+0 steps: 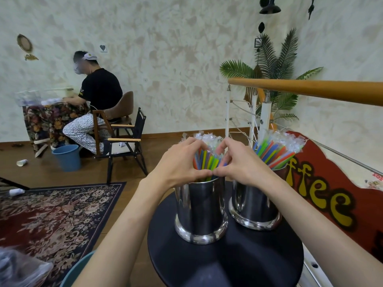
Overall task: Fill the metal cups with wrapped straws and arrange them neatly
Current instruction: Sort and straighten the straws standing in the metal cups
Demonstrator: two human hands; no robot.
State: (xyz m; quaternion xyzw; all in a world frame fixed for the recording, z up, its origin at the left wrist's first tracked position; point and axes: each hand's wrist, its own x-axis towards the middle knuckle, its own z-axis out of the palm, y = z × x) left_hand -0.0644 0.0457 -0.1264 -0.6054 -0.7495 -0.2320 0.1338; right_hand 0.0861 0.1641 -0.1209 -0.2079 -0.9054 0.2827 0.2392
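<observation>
- Left hand [178, 162] and right hand [242, 162] are curling their fingers [192, 141] around the straw bundle [207, 160], thumbs touching.
- Bundle is standing in the near cup [200, 212] on the worktop [259, 255].
- Far right cup [256, 206] is sitting just beside it, filled.

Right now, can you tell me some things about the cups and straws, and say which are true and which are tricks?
1. Two metal cups stand on the table. True: left cup, right cup.
2. The right cup is empty. False: it holds straws.
3. Both hands circle the left cup's straws. True: left hand, right hand.
4. The table is white. False: it is black.
5. The left cup lies tipped over. False: it stands upright.
</observation>
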